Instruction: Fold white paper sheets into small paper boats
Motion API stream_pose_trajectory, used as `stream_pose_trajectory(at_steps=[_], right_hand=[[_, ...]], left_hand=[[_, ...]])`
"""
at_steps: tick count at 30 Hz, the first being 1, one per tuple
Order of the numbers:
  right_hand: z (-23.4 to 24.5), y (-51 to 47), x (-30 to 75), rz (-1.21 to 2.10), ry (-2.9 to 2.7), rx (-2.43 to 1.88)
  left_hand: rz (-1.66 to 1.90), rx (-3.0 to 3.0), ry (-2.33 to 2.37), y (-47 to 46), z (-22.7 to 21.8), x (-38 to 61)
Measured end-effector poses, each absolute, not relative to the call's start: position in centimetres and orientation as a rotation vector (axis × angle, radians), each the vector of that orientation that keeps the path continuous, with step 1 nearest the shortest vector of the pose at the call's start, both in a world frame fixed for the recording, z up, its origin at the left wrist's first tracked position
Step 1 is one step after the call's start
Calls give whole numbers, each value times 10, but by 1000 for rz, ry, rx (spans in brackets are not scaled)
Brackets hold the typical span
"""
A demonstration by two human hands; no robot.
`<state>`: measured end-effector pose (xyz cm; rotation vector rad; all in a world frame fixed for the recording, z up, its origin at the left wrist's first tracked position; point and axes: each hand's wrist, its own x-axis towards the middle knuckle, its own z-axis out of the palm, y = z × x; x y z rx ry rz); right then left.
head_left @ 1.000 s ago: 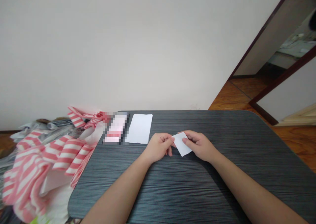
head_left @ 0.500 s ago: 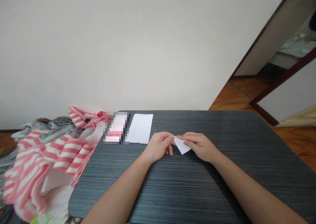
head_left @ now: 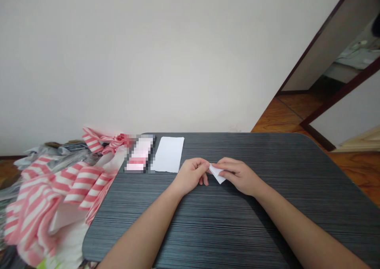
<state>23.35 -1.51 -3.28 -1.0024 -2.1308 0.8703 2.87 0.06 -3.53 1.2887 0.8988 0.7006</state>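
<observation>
Between my two hands is a small piece of folded white paper (head_left: 217, 174), held over the dark table. My left hand (head_left: 192, 175) pinches its left corner between thumb and forefinger, the other fingers curled below. From the other side, my right hand (head_left: 237, 175) grips the paper with thumb and fingers, covering its right part. One pointed corner hangs down toward me between the hands. Beyond my left hand lies a stack of white paper sheets (head_left: 169, 154), flat on the table.
The dark wood-grain table (head_left: 237, 229) meets a white wall (head_left: 184, 63) at its back. A pixelated pink-and-white object (head_left: 139, 154) lies at its back left. Red-and-white striped cloth (head_left: 77, 178) and other fabric are heaped left of the table. A doorway (head_left: 320, 79) opens at the right.
My right hand has moved slightly left, closer to my left hand, and less of the folded paper shows between them. My left hand has hardly moved.
</observation>
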Motion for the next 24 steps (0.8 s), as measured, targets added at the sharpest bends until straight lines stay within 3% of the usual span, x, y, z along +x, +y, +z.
stream_pose_trajectory(at_steps=[24], right_hand=[[-35,-16,230,1028,-1883,-1259]], left_hand=[[716,1375,940,-1,-34,30]])
